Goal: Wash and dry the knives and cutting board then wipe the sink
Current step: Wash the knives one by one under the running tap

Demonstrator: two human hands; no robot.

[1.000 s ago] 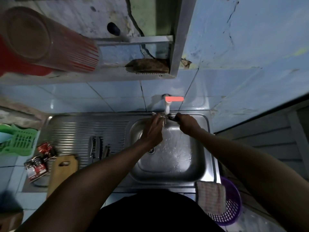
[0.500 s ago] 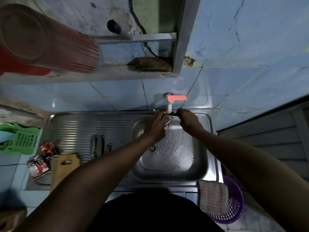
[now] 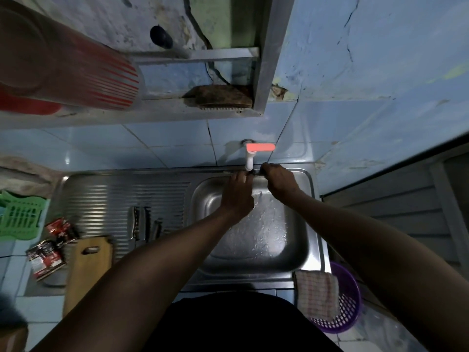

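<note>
The knife (image 3: 255, 172) sits under the tap (image 3: 250, 158), higher and nearer the spout than a second ago. The right hand (image 3: 279, 182) is closed round its handle; the left hand (image 3: 237, 196) rubs the blade, fingers pressed flat. Rinsing likely continues; other knives (image 3: 142, 224) wait on the drainboard.

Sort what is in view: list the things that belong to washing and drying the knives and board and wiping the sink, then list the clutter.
Belongs to the job:
knife held under the tap by right hand and left hand
knives on the drainboard
cutting board
sink
checked cloth

Lying about:
red sachets
green basket
purple basket
brush on the ledge
</note>
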